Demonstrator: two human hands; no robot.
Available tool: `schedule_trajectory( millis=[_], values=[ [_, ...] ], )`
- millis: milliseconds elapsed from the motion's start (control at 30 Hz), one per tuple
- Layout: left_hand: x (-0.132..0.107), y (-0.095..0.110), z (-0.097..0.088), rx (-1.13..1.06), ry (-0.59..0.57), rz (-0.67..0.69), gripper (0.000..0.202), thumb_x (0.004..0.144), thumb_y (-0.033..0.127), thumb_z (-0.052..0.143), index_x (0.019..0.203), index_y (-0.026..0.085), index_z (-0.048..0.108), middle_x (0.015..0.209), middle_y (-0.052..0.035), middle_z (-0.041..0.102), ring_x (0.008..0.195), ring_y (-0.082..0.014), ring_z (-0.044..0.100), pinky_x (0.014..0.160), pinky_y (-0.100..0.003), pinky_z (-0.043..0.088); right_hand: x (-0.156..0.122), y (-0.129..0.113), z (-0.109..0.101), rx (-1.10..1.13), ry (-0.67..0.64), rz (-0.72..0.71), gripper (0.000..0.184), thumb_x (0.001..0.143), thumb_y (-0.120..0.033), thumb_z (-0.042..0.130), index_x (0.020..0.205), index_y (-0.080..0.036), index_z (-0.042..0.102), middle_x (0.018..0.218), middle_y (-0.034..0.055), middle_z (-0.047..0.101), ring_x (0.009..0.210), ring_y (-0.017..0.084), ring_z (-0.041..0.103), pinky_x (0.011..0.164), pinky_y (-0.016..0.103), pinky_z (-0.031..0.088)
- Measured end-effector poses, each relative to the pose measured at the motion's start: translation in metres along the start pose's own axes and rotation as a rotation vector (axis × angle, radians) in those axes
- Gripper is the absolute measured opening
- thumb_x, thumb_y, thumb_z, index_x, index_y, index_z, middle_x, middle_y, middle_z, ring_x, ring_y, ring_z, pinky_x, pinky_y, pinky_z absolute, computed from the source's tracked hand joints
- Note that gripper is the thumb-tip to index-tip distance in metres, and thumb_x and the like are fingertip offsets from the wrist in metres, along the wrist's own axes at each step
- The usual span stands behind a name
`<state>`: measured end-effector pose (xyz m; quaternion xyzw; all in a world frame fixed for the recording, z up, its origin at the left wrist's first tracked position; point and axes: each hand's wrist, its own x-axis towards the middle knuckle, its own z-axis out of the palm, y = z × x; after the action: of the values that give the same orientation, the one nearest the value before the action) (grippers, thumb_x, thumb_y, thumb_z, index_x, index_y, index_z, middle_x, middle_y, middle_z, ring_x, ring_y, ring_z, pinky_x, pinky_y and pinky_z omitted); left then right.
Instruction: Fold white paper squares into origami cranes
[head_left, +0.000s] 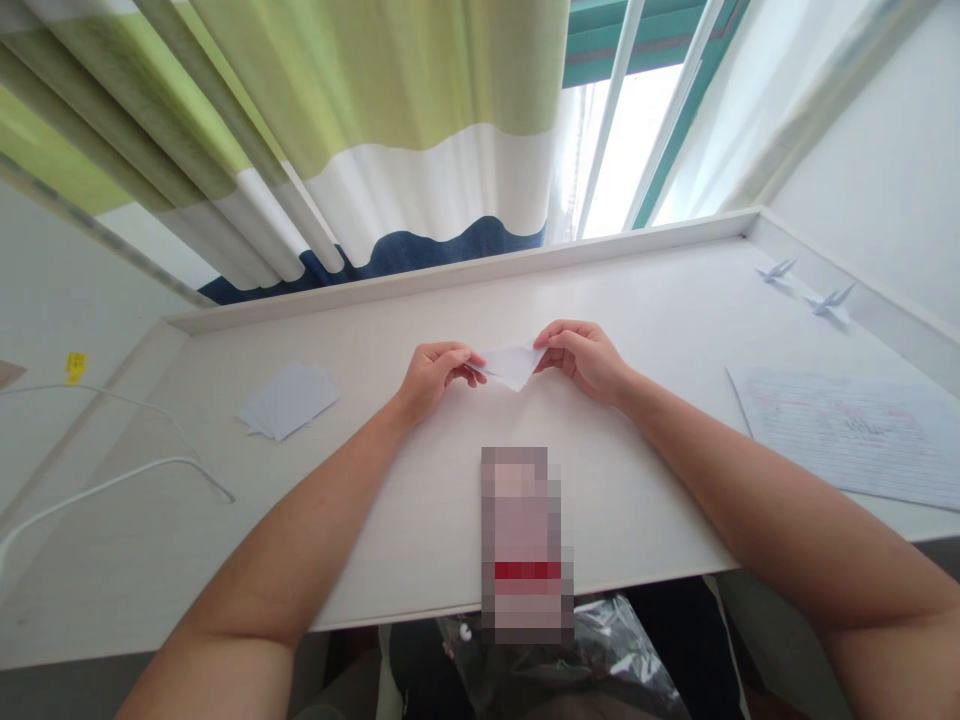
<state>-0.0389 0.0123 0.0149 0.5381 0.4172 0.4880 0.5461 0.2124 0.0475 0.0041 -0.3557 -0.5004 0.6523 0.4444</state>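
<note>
Two hands pinch one folded white paper (512, 364) above the bench (420, 520): left hand (433, 376) and right hand (581, 357) grip opposite corners, keeping it taut.

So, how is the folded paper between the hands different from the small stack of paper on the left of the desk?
The folded paper is one piece creased into a triangle, while the stack of paper is several flat, unfolded rectangular sheets. The folded paper is pinched at its ends by the left hand and right hand; nothing touches the stack of paper, which lies on the desk. Both are plain white.
</note>
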Motion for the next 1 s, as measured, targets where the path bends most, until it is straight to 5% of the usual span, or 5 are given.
schedule_trajectory(
  millis=[133, 300, 500, 667, 1000],
  values=[
    [0.0, -0.003, 0.002, 0.144, 0.066, 0.031, 0.04, 0.08, 0.043, 0.088, 0.063, 0.017, 0.062, 0.06, -0.004, 0.07, 0.056, -0.0133, 0.067, 0.059, -0.026, 0.052, -0.001, 0.001, 0.002, -0.038, 0.012, -0.024, 0.044, 0.074, -0.051, 0.094, 0.073, -0.024, 0.059, 0.067, -0.0007, 0.07, 0.063, 0.018, 0.073, 0.073, 0.038, 0.063],
    [0.0, -0.004, 0.005, 0.104, 0.013, 0.05, 0.063, 0.069, 0.05, 0.1, 0.077, 0.023, 0.043, 0.062, 0.0026, 0.071, 0.06, -0.017, 0.075, 0.056, -0.023, 0.052, 0.001, -0.002, 0.001, 0.009, 0.022, 0.015, 0.057, 0.071, -0.062, 0.096, 0.087, -0.026, 0.054, 0.07, -0.0046, 0.068, 0.063, 0.016, 0.073, 0.075, 0.037, 0.064],
    [0.0, 0.0, 0.001, 0.12, -0.131, -0.061, 0.06, 0.071, 0.06, 0.098, 0.082, 0.02, 0.055, 0.064, -0.0038, 0.076, 0.065, -0.0214, 0.08, 0.062, -0.028, 0.06, 0.0, -0.006, -0.001, -0.056, 0.042, 0.038, 0.056, 0.072, -0.062, 0.096, 0.099, -0.026, 0.063, 0.068, -0.003, 0.068, 0.063, 0.017, 0.07, 0.066, 0.036, 0.063],
    [-0.002, 0.001, -0.001, 0.111, -0.219, -0.162, 0.056, 0.072, 0.056, 0.099, 0.086, 0.018, 0.061, 0.072, -0.0075, 0.08, 0.074, -0.0243, 0.084, 0.068, -0.031, 0.065, -0.002, -0.006, -0.001, -0.185, -0.02, 0.012, 0.046, 0.076, -0.062, 0.093, 0.086, -0.02, 0.077, 0.081, 0.0044, 0.073, 0.074, 0.017, 0.068, 0.07, 0.034, 0.06],
    [-0.003, 0.009, -0.003, 0.128, -0.26, -0.192, 0.052, 0.074, 0.053, 0.099, 0.088, 0.017, 0.065, 0.072, -0.0079, 0.08, 0.073, -0.0232, 0.083, 0.068, -0.029, 0.064, -0.005, -0.01, -0.008, -0.403, -0.147, 0.024, 0.043, 0.084, -0.061, 0.085, 0.085, -0.018, 0.084, 0.078, 0.0048, 0.076, 0.069, 0.017, 0.067, 0.066, 0.033, 0.052]
  ],
)
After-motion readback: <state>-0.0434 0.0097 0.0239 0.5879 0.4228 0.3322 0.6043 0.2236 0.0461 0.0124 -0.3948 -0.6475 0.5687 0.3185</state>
